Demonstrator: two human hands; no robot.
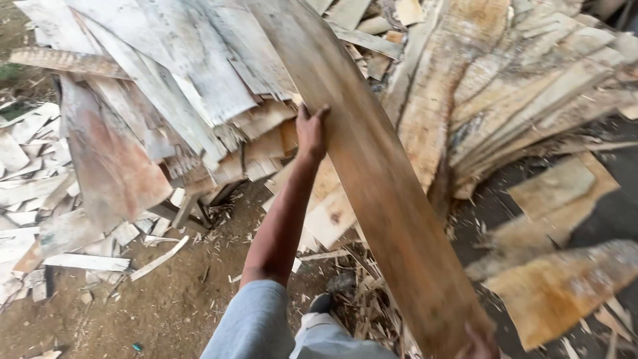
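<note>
The plank (pixel 372 173) slants from the pile of wood offcuts (pixel 199 86) down toward the person. The left hand (pixel 310 131) grips its left edge partway up, fingers curled over it. The right hand (pixel 477 342) holds the near end at the frame's bottom; its fingers are mostly hidden. The plank is lifted but not yet clear of the pile.

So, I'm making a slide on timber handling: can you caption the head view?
Both hands grip a long brown plank, left hand on its edge, right hand at its near end, above heaped wood offcuts.
</note>
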